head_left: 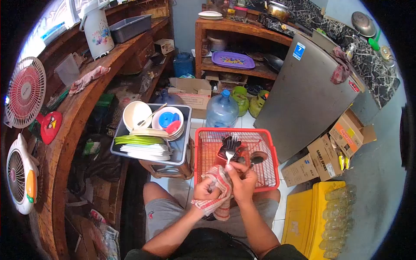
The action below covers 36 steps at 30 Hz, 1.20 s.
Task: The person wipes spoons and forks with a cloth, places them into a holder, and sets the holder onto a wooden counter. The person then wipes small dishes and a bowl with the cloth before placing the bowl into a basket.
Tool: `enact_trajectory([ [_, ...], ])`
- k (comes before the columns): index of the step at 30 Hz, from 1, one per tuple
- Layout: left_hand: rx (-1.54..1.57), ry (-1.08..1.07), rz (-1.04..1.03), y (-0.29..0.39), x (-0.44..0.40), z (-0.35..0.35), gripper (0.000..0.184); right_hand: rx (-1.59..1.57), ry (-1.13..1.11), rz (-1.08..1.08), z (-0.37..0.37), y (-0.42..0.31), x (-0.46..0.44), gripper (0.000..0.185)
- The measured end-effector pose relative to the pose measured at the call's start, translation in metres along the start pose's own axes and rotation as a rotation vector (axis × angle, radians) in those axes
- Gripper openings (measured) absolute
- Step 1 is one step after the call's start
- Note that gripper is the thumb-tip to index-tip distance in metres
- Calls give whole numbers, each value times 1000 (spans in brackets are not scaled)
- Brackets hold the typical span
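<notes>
A grey refrigerator [299, 82] is standing at the far right. A red basket [207, 145] is sitting nearer, directly ahead of the person, and is holding assorted cutlery [241, 160]. At its left, a grey tub [187, 130] is carrying stacked plates [146, 150] and bowls. A red-and-white striped cloth [222, 177] is hanging bunched between the hands, at the basket's near edge. A metal fork [230, 154] is projecting above the cloth, tines pointing far.

The step in hand, by appearance, is wiping the fork; the next move is likely calling for a firm hold while the cloth is covering the tines.

Both forearms are reaching inward from the near side. The left hand [204, 191] is gripping the cloth, fingers curling, partly hidden within it. The right hand [244, 184] is pinching the fork below its head, between thumb and bent fingers.
</notes>
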<state>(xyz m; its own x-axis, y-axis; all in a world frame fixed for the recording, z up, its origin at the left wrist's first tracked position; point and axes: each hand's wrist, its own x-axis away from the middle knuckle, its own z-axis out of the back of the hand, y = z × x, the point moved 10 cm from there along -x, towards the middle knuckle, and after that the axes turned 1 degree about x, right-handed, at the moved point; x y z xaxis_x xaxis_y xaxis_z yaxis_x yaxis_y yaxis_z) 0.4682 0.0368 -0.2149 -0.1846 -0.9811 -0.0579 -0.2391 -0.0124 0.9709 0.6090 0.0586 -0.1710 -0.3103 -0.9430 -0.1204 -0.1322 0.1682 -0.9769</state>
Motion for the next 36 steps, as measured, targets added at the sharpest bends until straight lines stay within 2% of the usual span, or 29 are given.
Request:
enact_trajectory([
  [1, -2, 2, -3, 0, 1, 0, 28, 25, 4, 15, 3, 4, 2, 14],
  [3, 187, -90, 74, -8, 3, -13, 30, 31, 16, -15, 9, 23, 1, 13],
  [4, 227, -91, 84, -11, 2, -13, 29, 30, 5, 38, 10, 23, 1, 17],
  [6, 196, -95, 53, -11, 0, -2, 29, 26, -2, 97, 10, 15, 0, 21],
  [7, 170, -100, 28, -12, -1, 4, 29, -14, -41, 1, 8, 15, 1, 25],
  [8, 109, -13, 113, -34, -3, 21, 26, -54, -80, -92, 6, 16, 3, 31],
  [9, 110, -17, 110, -35, -6, 22, 26, -54, -78, -87, 10, 11, 6, 31],
  [11, 110, 84, -30, -24, -13, 35, 21, -248, -333, -150, -5, 5, 16, 44],
  [12, -40, 50, -33, -27, -13, 36, 21, -121, -393, -184, -8, 9, 20, 54],
  [13, -38, 53, -38, -31, -11, 35, 21, -119, -397, -181, -11, 7, 19, 54],
  [15, 1, 60, -55, -23, -5, 24, 21, 175, -467, 198, -26, -25, 22, 53],
  [16, -27, 98, 36, -24, -3, 20, 18, 197, -388, 68, -20, -11, 23, 59],
  [19, -113, 53, -1, -22, 1, 15, 15, 346, -338, 173, -17, -19, 22, 57],
  [21, -64, 49, -32, -15, 0, 11, 15, 373, -398, 182, -22, -17, 22, 56],
  [23, -163, 24, -44, 8, 2, 2, 16, 383, -366, 184, -23, -13, 21, 55],
  [24, -194, 69, -9, 10, 3, 4, 15, 177, -354, -33, -28, -17, 25, 55],
  [25, -195, 70, -16, 8, 1, 5, 15, 176, -358, -26, -30, -16, 24, 55],
  [27, -272, 167, -95, 7, -1, 16, 15, 387, -210, 246, -19, -33, 23, 55],
  [28, -208, 197, -65, 2, -2, 20, 16, 391, -192, 268, -16, -29, 23, 55],
  [31, -135, 151, -39, 7, -2, 13, 16, 252, -299, 198, -28, -17, 22, 55],
  [32, -93, 81, -161, 27, 1, 1, 16, 220, -338, 161, -30, -12, 21, 56],
  [33, -61, 114, -229, 7, 2, 5, 16, 217, -342, 175, -29, -10, 21, 56],
  [36, -325, 177, -116, 9, 3, 8, 24, 106, -252, 118, -22, -8, 14, 57],
])
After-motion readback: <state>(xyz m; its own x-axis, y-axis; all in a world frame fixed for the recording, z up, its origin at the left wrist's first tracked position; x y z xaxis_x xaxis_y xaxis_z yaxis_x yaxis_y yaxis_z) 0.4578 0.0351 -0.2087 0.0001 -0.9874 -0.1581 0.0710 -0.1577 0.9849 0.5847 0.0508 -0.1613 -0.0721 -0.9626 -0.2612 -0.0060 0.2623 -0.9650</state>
